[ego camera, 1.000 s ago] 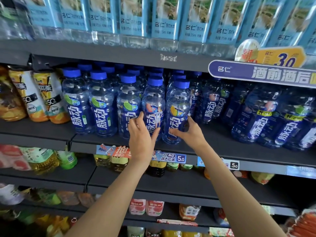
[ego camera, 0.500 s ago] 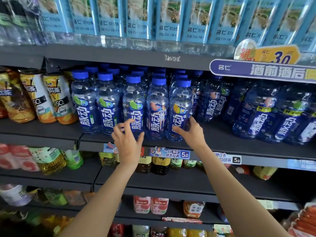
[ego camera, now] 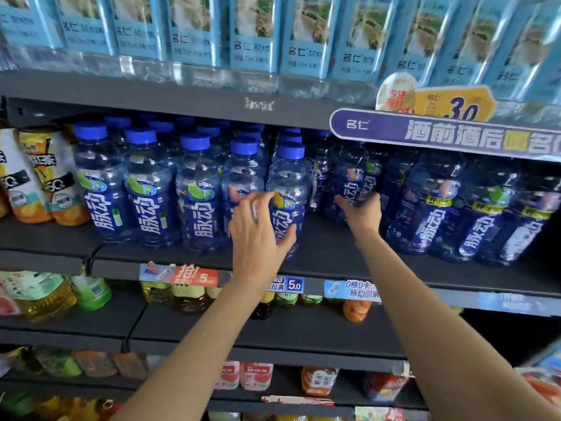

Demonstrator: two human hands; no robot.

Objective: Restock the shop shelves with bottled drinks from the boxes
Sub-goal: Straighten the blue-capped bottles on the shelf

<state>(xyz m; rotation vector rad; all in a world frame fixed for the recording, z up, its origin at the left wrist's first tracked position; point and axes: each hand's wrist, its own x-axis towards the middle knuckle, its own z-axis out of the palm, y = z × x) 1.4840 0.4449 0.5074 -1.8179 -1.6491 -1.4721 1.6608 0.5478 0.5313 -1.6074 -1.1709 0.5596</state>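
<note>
The fingers (ego camera: pixel 258 205) of the left hand (ego camera: pixel 258 238) were curled and spread around the lower part of a clear blue plastic bottle with a blue cap and a yellow fruit on its label (ego camera: pixel 287 196), with the thumb on its right side; it seemed a holding grip, probably to set the bottle straight in the front row; the right hand (ego camera: pixel 362 212) reached deeper, its fingers wrapped around a darker blue bottle (ego camera: pixel 353 180) that stood further back and looked a little tilted, perhaps to pull it forward; both bottles were on the dark grey metal shelf (ego camera: pixel 334 256), in its middle part; to the left, four more blue-capped bottles (ego camera: pixel 151 189) stood upright at the front edge with labels facing out, likely so that customers can read them; to the right, a group of dark blue bottles (ego camera: pixel 479 214) stood well back in the shade; behind the front row more blue caps (ego camera: pixel 209 130) showed; above, pale blue labelled bottles (ego camera: pixel 252 34) filled the upper shelf.
</note>
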